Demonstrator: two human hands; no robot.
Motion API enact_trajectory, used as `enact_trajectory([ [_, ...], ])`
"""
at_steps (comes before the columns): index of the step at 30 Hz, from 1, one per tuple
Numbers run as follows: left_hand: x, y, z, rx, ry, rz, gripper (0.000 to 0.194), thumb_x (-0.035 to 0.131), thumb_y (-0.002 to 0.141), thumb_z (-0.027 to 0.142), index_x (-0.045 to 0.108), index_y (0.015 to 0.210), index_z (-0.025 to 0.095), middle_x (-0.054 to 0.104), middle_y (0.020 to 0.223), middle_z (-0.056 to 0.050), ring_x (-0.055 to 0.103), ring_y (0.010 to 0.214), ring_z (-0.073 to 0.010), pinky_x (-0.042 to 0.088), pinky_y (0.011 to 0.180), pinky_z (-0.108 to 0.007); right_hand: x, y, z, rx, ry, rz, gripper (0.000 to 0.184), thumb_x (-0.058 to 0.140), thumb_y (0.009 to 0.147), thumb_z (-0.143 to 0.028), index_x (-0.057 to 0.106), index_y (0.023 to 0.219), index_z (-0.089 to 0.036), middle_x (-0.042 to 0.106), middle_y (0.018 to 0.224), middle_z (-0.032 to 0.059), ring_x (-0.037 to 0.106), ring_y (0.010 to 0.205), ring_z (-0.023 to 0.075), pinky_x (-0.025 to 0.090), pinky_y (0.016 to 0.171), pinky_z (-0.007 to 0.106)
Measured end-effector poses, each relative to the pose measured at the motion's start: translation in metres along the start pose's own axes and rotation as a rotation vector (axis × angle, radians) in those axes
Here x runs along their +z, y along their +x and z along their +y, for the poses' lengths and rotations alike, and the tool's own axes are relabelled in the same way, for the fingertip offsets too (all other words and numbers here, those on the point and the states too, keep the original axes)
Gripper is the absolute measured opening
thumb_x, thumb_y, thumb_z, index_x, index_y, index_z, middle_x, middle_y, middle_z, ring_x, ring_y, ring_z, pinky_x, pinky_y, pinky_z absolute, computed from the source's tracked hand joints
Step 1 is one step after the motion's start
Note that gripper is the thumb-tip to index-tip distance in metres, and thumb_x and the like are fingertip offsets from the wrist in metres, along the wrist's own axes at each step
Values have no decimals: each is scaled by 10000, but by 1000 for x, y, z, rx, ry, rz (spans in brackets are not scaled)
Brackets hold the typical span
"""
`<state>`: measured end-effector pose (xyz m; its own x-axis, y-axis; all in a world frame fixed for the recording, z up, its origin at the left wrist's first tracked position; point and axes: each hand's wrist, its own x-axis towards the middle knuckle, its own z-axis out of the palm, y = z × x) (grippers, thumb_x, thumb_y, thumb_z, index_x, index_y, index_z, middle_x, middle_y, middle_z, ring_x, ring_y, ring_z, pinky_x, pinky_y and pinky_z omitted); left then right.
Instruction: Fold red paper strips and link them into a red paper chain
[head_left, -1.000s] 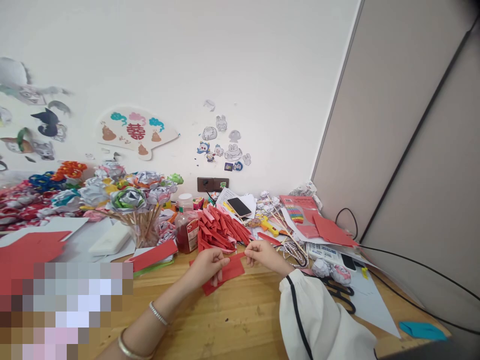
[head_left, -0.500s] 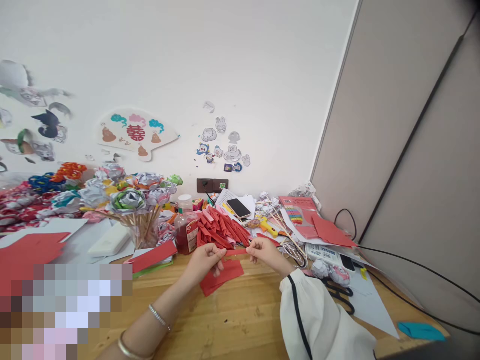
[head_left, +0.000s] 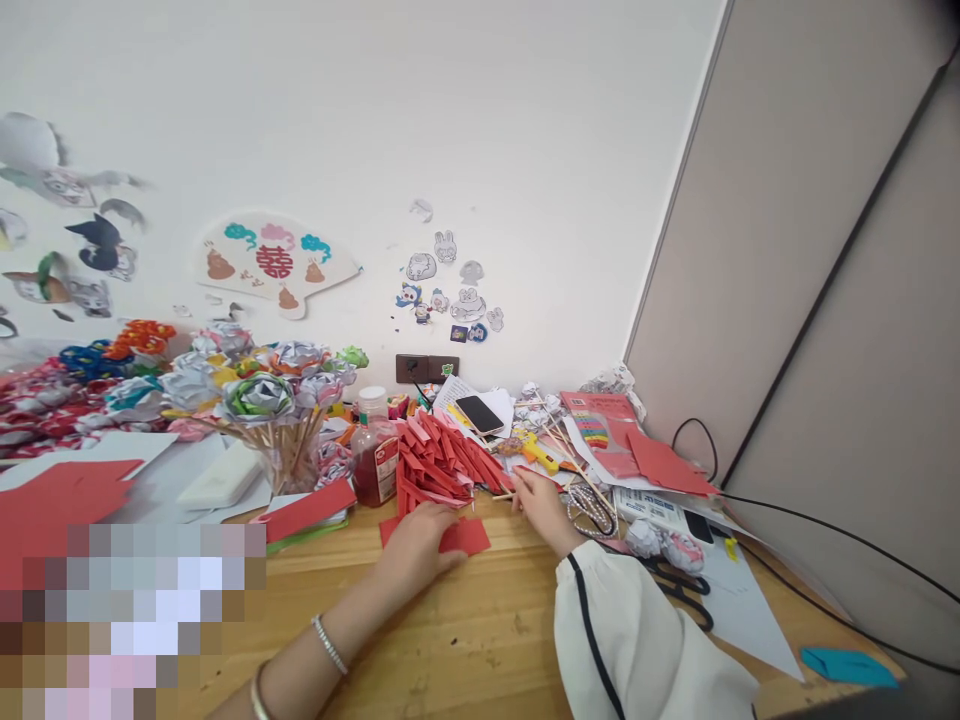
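My left hand lies on a small stack of red paper, thumb apart from the fingers. Its fingertips are partly hidden in front of the heap of folded red paper strips. At the heap's right edge, my right hand has its fingertips closed at the end of a red paper strip. How firmly it grips is hard to see. A jar of red liquid stands just left of the heap.
A phone and a yellow glue gun lie behind my hands. Paper flowers on sticks stand in a holder at left. Crumpled paper balls, a bead string, black scissors handles and cables are at right.
My hands no longer stretch a red strip between them. The left hand has come down onto the red paper stack; the right has moved slightly right, beside the strip heap.
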<state>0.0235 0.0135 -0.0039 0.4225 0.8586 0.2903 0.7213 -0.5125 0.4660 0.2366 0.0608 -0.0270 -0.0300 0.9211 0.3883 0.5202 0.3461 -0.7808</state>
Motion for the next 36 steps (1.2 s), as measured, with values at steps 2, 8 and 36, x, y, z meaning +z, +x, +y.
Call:
enact_trajectory([
  [2, 4, -2, -1, 15, 57, -43, 386, 637, 562, 324, 607, 922, 188, 592, 1019, -88, 497, 960, -253, 355, 823, -320, 5, -3, -2, -20, -146, -80, 350, 349, 814, -378, 600, 922, -160, 544, 470, -1, 508, 471, 137, 376, 514, 235],
  [8, 4, -2, -1, -38, 28, -73, 286, 576, 623, 319, 620, 870, 183, 620, 948, -81, 523, 916, -243, 369, 793, -303, 8, -11, -19, -89, -291, -131, 312, 374, 811, -290, 585, 1019, -191, 641, 902, 78, 569, 813, 192, 389, 708, 276],
  [36, 6, 2, -5, -71, -25, -16, 307, 590, 601, 273, 624, 891, 177, 625, 931, -78, 537, 879, -236, 390, 777, -306, 12, -17, -27, -186, -317, -285, 239, 415, 781, -251, 644, 822, -195, 658, 806, 34, 568, 710, 159, 354, 603, 230],
])
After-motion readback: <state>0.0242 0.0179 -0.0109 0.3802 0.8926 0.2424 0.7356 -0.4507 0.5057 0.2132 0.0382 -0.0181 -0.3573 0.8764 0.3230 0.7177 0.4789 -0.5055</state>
